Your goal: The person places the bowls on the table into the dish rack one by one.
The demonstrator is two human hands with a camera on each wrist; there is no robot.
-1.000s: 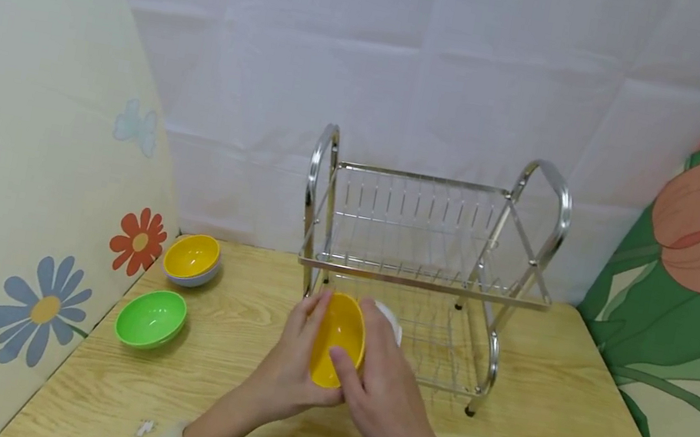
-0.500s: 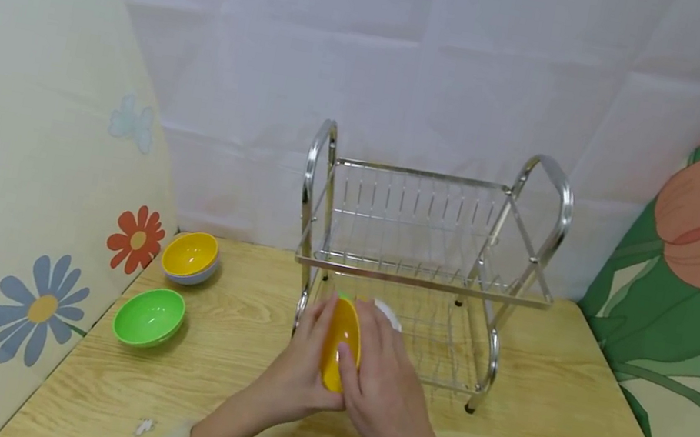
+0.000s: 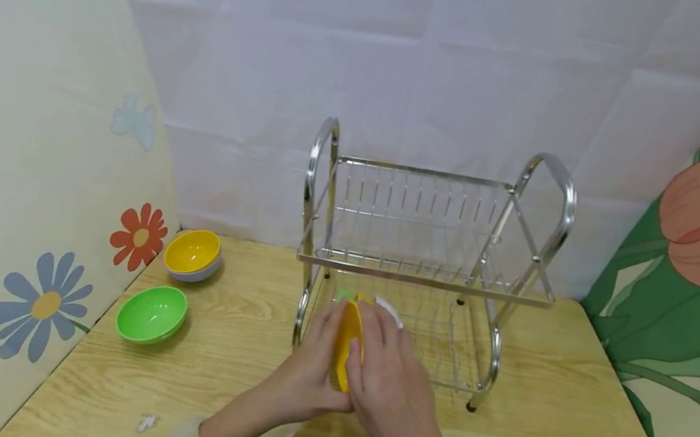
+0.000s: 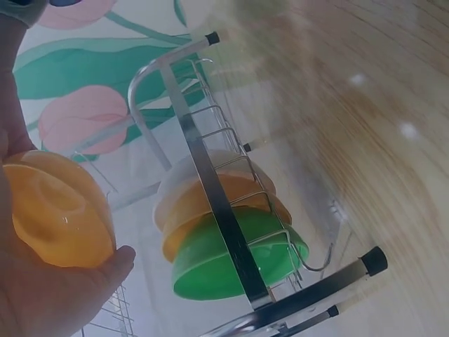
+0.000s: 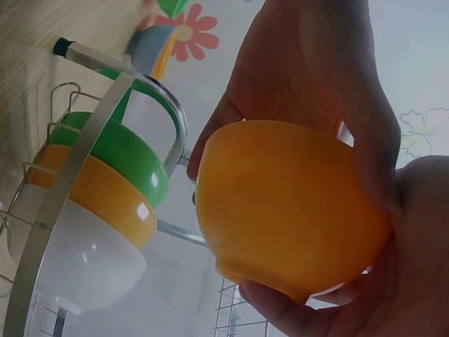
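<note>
Both hands hold a yellow bowl (image 3: pixel 346 343) on its edge between them, at the front left of a chrome two-tier dish rack (image 3: pixel 424 278). My left hand (image 3: pixel 306 367) grips its left side and my right hand (image 3: pixel 394 386) wraps its right side. In the right wrist view, fingers curl round the yellow bowl (image 5: pixel 287 210). The left wrist view shows the bowl (image 4: pixel 59 217) by my palm. On the rack's lower tier, a green bowl (image 4: pixel 231 256), a yellow one (image 4: pixel 184 226) and a white one (image 4: pixel 181 184) stand on edge in a row.
At the table's left, a yellow bowl nested in a grey one (image 3: pixel 192 253) sits near the flowered wall, and a green bowl (image 3: pixel 151 314) lies in front of it. The rack's upper tier holds nothing. A small white scrap (image 3: pixel 147 423) lies near the front edge.
The hands have moved the yellow bowl forward towards the rack's lower tier and turned it further onto its edge, so less of its inside shows.
</note>
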